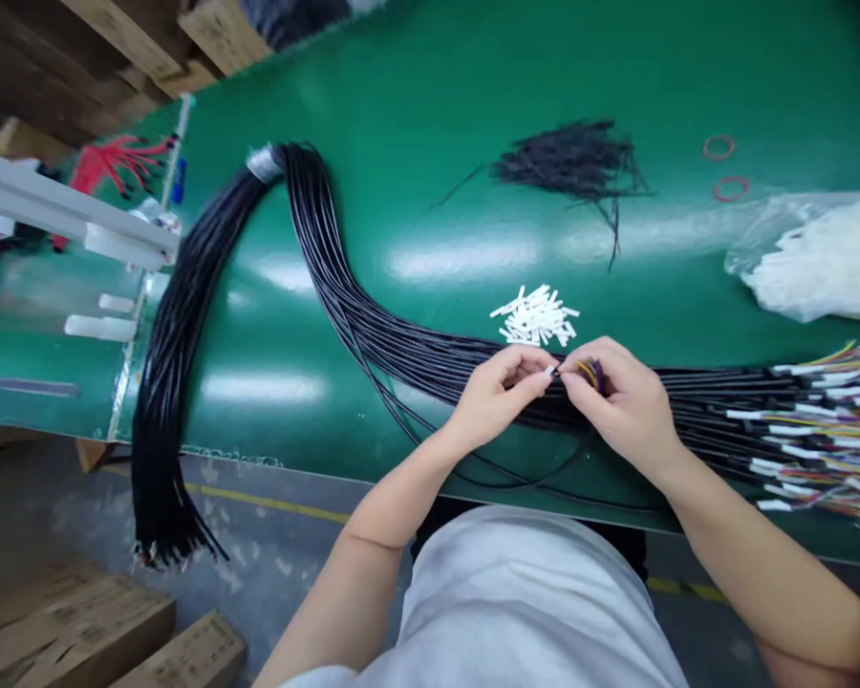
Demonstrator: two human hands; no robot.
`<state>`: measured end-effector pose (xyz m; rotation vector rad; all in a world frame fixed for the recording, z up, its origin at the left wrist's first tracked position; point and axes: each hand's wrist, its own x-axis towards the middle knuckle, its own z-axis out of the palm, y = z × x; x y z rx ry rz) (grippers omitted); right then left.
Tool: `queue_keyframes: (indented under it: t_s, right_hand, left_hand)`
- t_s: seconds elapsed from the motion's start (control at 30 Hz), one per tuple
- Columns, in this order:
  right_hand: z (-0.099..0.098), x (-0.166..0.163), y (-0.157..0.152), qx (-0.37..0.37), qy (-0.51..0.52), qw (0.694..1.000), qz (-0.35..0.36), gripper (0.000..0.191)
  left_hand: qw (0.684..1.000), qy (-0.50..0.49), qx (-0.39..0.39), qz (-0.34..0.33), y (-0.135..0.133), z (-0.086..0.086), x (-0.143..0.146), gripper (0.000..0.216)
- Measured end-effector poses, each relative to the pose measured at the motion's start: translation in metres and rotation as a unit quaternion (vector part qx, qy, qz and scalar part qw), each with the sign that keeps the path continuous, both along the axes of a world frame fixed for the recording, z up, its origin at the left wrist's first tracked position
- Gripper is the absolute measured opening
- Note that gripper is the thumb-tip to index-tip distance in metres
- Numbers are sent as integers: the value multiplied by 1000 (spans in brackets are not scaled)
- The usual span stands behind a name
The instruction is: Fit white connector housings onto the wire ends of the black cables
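Note:
My left hand (500,390) pinches a short white sleeve (549,370) between thumb and forefinger. Against it, my right hand (622,406) grips a cable end with yellow and dark wires (593,373), and the fingertips of both hands almost meet. Just beyond lies a pile of white sleeves (537,315). Under my hands runs a thick bundle of black cables (416,349). Its right end fans into coloured wires, many carrying white sleeves (788,432). A few loose black cables curve along the front of the table. My fingers partly hide where sleeve and wires meet.
On the green table (416,76) lie a heap of thin black strips (569,162), two red rings (718,147) and a clear bag of white pieces (824,258). The bundle's left end, bound with silver wrap (264,163), hangs over the edge. Cardboard boxes (93,621) stand below.

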<state>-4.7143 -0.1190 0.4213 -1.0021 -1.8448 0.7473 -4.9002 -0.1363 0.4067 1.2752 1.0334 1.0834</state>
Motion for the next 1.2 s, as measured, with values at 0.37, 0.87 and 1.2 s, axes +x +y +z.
queue_keyframes:
  t_s: [0.37, 0.87, 1.2]
  right_hand:
    - [-1, -7, -4, 71, -35, 995, -59, 18]
    - [-1, -6, -5, 88, -46, 993, -58, 16]
    - [-4, -7, -5, 96, -56, 991, -71, 15]
  left_hand:
    - [994, -95, -56, -23, 3, 4, -8, 29]
    - [981, 74, 178, 33, 1, -4, -6, 15]
    - [998, -48, 29, -33, 2, -6, -6, 29]
